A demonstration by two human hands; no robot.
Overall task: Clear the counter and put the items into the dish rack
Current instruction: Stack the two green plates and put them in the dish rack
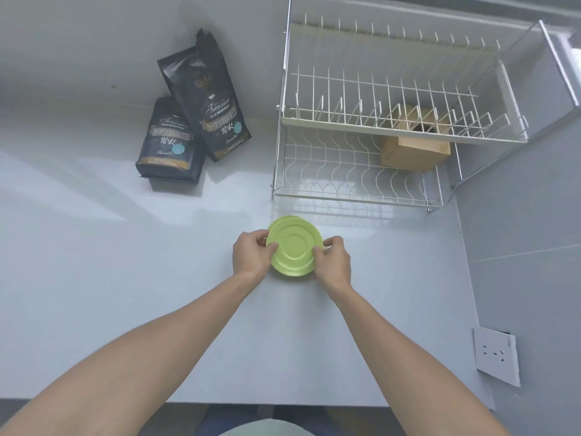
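Note:
A light green saucer (294, 245) is held over the white counter, just in front of the dish rack. A second green rim shows behind its upper left edge, so it looks like two stacked saucers. My left hand (251, 254) grips the left rim and my right hand (333, 262) grips the right rim. The two-tier white wire dish rack (355, 196) stands at the back right. Its upper tier (393, 133) has no dishes in its slots.
A wooden box (415, 152) sits in the rack's lower tier at the right. Two black coffee bags (204, 99) stand against the back wall at the left. A wall socket (495, 354) is on the right wall. The counter's front edge (283, 404) runs below my forearms.

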